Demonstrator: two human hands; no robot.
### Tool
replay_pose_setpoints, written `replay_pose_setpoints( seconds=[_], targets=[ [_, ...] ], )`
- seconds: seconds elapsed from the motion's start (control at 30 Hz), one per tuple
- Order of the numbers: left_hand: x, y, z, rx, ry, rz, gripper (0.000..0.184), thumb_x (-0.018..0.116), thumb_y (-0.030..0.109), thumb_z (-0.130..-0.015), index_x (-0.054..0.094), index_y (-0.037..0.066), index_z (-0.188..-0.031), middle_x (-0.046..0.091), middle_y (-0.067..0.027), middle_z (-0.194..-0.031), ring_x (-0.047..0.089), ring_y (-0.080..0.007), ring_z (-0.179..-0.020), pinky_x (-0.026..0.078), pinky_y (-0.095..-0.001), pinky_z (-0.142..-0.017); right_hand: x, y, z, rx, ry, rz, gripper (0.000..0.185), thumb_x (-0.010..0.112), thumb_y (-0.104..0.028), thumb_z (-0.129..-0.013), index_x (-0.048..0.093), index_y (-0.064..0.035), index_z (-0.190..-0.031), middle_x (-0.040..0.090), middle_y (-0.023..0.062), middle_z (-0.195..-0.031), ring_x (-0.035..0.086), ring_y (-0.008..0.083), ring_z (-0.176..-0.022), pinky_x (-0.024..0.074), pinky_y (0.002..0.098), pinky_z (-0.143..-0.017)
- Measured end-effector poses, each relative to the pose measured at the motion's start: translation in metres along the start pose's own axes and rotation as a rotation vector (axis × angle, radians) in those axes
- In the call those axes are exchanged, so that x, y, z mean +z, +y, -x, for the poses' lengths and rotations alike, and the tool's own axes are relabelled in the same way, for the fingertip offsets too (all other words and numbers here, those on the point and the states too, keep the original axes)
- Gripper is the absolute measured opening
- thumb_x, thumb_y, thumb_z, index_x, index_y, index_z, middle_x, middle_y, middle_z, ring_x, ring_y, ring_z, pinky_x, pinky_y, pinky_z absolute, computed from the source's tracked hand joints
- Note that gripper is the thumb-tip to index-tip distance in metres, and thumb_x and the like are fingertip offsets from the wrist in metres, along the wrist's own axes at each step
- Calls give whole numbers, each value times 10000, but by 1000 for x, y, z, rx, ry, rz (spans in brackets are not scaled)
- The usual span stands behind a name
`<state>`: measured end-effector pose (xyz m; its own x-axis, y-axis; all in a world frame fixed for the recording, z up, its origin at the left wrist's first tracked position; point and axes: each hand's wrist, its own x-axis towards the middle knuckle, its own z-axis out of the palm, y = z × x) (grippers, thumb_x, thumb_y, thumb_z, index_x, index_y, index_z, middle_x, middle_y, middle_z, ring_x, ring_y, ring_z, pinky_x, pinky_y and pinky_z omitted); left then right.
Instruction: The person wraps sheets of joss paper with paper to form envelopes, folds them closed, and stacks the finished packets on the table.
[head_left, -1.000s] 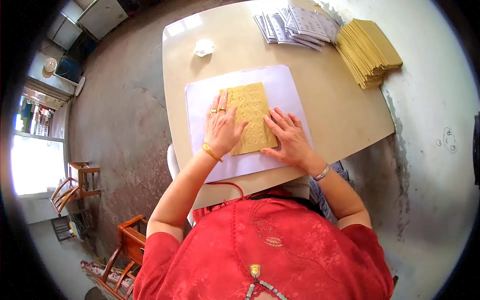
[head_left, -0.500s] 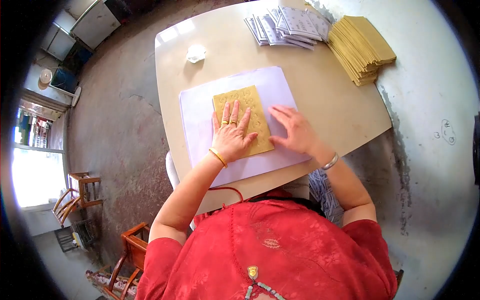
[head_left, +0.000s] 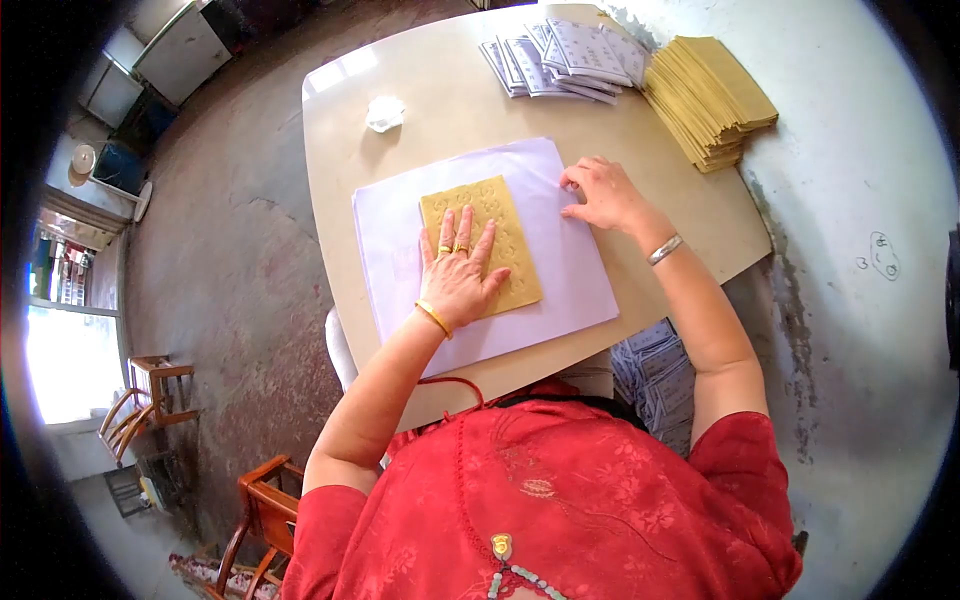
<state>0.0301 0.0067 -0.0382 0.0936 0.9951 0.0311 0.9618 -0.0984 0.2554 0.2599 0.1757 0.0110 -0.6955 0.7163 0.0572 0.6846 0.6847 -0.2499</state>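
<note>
My left hand (head_left: 463, 275) lies flat with fingers spread on a yellow paper sheet or pad (head_left: 515, 240) stamped with rows of curved marks. Under it is a stack of large pale lilac-white paper sheets (head_left: 395, 270). At the right edge of these sheets, my right hand (head_left: 608, 197) has its thumb and fingers bent and apart, with nothing visible between them. Whether its fingertips touch the paper edge, I cannot tell.
Printed white paper packets (head_left: 580, 60) lie at the table's far side, beside a tall stack of folded yellow paper (head_left: 710, 95). A crumpled white item (head_left: 385, 114) sits far left. More printed packets (head_left: 655, 375) are below the table's right edge. Wooden chairs (head_left: 268, 505) stand left.
My right hand has moved up and right, from beside the yellow paper to the right edge of the pale sheets. My left hand stays flat on the yellow paper.
</note>
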Motion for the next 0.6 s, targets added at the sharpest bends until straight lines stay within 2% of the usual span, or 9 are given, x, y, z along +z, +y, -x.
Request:
replay_pose_setpoints(
  seconds=[0.1,0.4,0.5,0.6],
  targets=[
    [0,0,1,4,5,3,717,459,550,-923,316,165,-1510,124,-156,-1605,50,-359,-1485,18,-616,-1141,-2,-1,-4,-6,-103,13,280,763,-269,-760,641,-113,-958,650,44,-982,590,258,-1009,470,393,-880],
    [-1,0,0,-8,-21,-11,712,447,551,-930,298,175,-1516,116,-151,-1607,40,-358,-1486,14,-623,-1139,-1,-10,-13,19,-219,58,40,644,-143,-805,674,-123,-823,676,77,-856,622,264,-945,466,411,-873],
    [-2,0,1,-12,-28,-1,711,440,555,-931,297,178,-1516,114,-149,-1608,39,-356,-1486,12,-623,-1140,-1,-18,-8,-93,-123,283,60,638,-131,-788,677,-121,-832,677,73,-854,625,251,-943,452,425,-897],
    [-2,0,1,-14,-26,7,711,437,559,-930,301,179,-1515,114,-148,-1608,41,-357,-1486,11,-623,-1140,-3,-28,-14,-143,-205,542,90,638,-153,-782,679,-104,-846,678,71,-906,617,236,-973,437,434,-915]
  ],
)
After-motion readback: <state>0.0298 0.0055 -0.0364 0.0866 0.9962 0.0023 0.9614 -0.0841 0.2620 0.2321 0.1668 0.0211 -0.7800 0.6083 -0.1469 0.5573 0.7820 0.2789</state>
